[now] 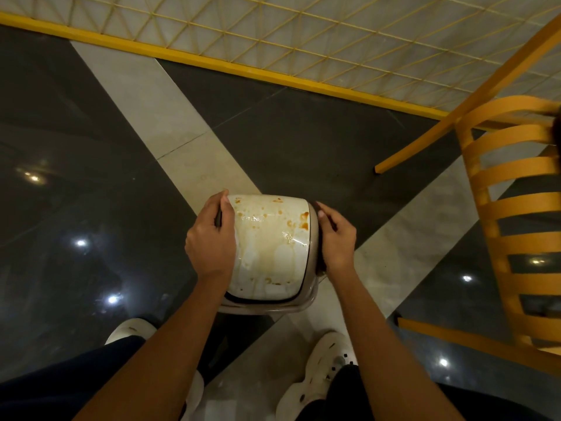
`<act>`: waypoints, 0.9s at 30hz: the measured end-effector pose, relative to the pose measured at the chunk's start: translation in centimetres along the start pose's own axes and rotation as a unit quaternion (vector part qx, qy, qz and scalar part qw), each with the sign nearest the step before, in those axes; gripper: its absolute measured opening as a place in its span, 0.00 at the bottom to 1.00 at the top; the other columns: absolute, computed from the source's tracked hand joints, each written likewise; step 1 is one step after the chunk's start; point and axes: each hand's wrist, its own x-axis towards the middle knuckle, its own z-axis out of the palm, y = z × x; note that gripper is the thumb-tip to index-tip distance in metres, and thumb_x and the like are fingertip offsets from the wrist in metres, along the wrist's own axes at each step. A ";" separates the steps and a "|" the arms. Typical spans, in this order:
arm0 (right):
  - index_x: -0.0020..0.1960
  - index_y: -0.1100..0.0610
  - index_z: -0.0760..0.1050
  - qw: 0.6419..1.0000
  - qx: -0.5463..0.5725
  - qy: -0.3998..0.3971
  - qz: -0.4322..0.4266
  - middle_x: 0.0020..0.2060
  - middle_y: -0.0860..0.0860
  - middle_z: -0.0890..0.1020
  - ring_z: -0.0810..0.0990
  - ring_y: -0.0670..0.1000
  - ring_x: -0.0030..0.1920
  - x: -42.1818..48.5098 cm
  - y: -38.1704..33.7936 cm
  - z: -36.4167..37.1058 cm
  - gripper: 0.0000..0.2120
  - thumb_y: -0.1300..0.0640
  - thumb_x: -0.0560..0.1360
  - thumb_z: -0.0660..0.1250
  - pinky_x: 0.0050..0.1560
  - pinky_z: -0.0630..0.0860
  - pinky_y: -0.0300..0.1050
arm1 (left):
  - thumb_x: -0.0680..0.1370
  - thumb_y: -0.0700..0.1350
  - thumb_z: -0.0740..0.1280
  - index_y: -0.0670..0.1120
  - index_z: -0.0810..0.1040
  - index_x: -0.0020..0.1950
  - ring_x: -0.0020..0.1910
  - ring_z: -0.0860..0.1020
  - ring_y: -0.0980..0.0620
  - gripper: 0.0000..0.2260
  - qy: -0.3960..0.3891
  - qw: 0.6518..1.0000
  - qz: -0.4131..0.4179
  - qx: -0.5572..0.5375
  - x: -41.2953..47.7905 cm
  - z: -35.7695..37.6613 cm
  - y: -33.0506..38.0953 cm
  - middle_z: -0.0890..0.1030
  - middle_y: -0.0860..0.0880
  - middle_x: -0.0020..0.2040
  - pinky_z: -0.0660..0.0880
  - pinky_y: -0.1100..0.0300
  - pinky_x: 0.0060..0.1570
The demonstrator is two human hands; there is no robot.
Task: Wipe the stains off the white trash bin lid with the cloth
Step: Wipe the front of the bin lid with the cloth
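Observation:
The white trash bin lid (270, 244) is domed and glossy, marked with orange-brown spots and pale drip streaks. It sits on a beige bin (312, 256) between my feet. My left hand (211, 238) grips the bin's left side, thumb on the lid's edge and fingers curled over the rim. My right hand (335, 238) grips the right side, fingers curled round the rim. No cloth is in view.
An orange slatted chair (510, 208) stands close on the right, one leg reaching toward the bin. A yellow-framed lattice panel (273, 41) runs along the far side. The floor is glossy dark and beige tile. My light shoes (321, 369) flank the bin.

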 end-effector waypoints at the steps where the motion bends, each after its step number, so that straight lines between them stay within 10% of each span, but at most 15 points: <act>1: 0.58 0.53 0.79 1.000 0.000 -0.019 0.004 0.52 0.47 0.81 0.78 0.45 0.55 1.1 -0.4 0.1 0.12 0.61 0.78 0.61 0.60 0.74 0.44 | 0.79 0.54 0.59 0.55 0.78 0.58 0.51 0.78 0.53 0.13 -0.002 1.000 -0.002 0.001 0.0 0.0 0.1 0.82 0.52 0.52 0.75 0.57 0.52; 13: 0.59 0.54 0.78 1.000 0.002 -0.004 -0.011 0.53 0.48 0.81 0.78 0.45 0.56 -0.5 -0.5 -0.4 0.12 0.61 0.78 0.61 0.61 0.74 0.47 | 0.79 0.54 0.59 0.54 0.78 0.58 0.51 0.79 0.51 0.13 -0.003 1.000 0.004 -0.003 -0.1 -0.1 0.1 0.82 0.51 0.51 0.76 0.56 0.51; 23: 0.58 0.46 0.74 0.996 -0.016 0.080 -0.037 0.54 0.43 0.79 0.75 0.36 0.53 -7.0 0.3 -0.6 0.12 0.59 0.78 0.62 0.52 0.69 0.24 | 0.79 0.53 0.59 0.54 0.78 0.58 0.51 0.76 0.54 0.12 -0.005 1.000 -0.002 0.000 -0.1 -0.3 0.3 0.81 0.51 0.53 0.71 0.60 0.50; 27: 0.55 0.45 0.75 0.993 0.028 0.113 0.017 0.52 0.44 0.80 0.77 0.44 0.56 -10.3 0.4 -1.0 0.11 0.59 0.78 0.62 0.56 0.75 0.38 | 0.78 0.54 0.60 0.54 0.78 0.59 0.50 0.74 0.58 0.13 -0.029 0.999 -0.019 -0.019 0.0 -0.9 0.8 0.80 0.55 0.52 0.69 0.63 0.49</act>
